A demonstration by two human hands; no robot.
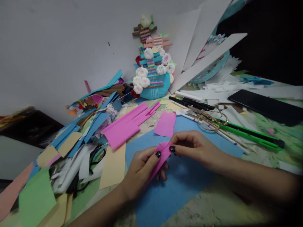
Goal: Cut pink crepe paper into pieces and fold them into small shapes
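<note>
Between my two hands is a small folded piece of pink crepe paper (163,148), held over a blue sheet (182,179). My left hand (144,164) grips its lower left side, thumb on top and fingers underneath. The thumb and forefinger of my right hand (191,146) pinch its upper right corner. Just beyond my hands lies a loose pink crepe paper piece (165,123). A larger folded strip of pink crepe paper (127,124) rests to the left of that piece.
Gold-handled scissors (209,123), black pens (199,103) and a green cutter (255,137) lie to the right, near a black phone (267,105). Paper scraps crowd the left, including a green sheet (36,195). A blue paper guitar (155,83) with white flowers leans against the wall.
</note>
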